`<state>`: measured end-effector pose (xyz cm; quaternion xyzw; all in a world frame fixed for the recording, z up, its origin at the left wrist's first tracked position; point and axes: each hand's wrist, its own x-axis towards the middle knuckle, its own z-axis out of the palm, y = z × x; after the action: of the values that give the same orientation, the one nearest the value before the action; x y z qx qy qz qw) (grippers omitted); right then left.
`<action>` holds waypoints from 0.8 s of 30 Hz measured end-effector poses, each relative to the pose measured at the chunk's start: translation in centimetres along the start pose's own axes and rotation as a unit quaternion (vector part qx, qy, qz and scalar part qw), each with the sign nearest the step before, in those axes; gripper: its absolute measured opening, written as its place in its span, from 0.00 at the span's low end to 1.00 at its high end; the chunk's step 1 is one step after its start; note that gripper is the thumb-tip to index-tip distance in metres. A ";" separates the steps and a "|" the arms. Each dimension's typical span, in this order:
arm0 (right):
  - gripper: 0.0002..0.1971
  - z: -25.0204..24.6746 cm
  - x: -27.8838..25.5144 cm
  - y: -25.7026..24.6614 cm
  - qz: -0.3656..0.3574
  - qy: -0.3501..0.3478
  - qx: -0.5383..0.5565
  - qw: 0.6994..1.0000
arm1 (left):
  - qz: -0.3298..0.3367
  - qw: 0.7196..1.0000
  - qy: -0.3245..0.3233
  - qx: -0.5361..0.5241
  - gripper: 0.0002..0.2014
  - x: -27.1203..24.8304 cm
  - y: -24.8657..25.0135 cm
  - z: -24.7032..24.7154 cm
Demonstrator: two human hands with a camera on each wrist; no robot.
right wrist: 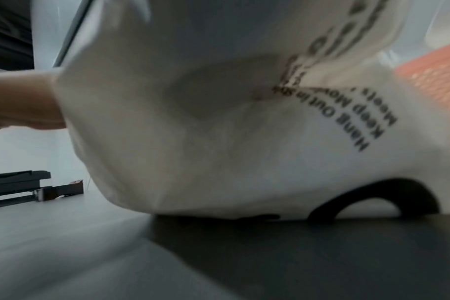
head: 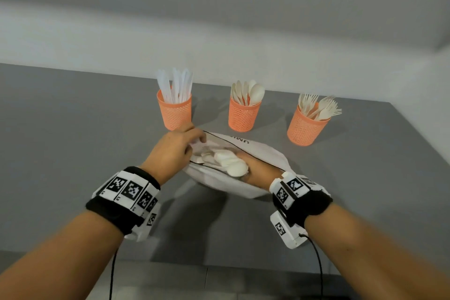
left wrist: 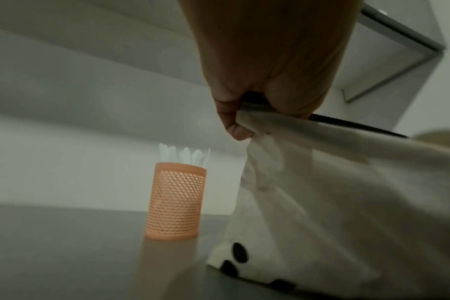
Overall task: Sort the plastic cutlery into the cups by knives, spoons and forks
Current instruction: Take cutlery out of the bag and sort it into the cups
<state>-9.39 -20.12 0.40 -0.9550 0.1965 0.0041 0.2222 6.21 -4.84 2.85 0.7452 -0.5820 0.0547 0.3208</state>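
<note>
Three orange mesh cups stand in a row at the back: the knife cup (head: 174, 112) (left wrist: 176, 203), the spoon cup (head: 244, 114) and the fork cup (head: 305, 126), each holding several pieces. In front of them lies a white printed bag (head: 267, 153) (left wrist: 347, 203) (right wrist: 193, 121) with its mouth open. My left hand (head: 192, 139) (left wrist: 240, 130) pinches the bag's rim and holds it up. My right hand (head: 253, 165) is inside the bag, closed round a bunch of white spoons (head: 231, 163); the spoons and the bag hide its fingertips.
The grey table (head: 73, 129) ends at a white wall just behind the cups, and its front edge runs below my wrists. An orange cup (right wrist: 437, 81) shows beside the bag. Dark flat objects (right wrist: 18, 188) lie far off to the side.
</note>
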 end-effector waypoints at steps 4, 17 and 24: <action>0.23 -2.5 -1.8 -0.5 -0.065 0.126 -0.048 0.989 | 0.016 0.997 0.022 0.067 0.21 -0.2 -0.4 0.0; 0.06 -2.7 -3.4 -2.6 -0.013 0.067 0.277 0.959 | -0.070 0.969 -0.116 -0.207 0.35 0.8 0.9 0.5; 0.12 -6.0 -4.6 -3.0 0.033 0.128 0.602 0.788 | 0.011 0.921 -0.383 0.073 0.34 -0.4 3.0 4.3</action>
<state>-13.00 -18.52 7.53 -0.6128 0.2172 -0.2299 0.7242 2.16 -7.18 0.49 0.7242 -0.6631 -0.1886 0.0177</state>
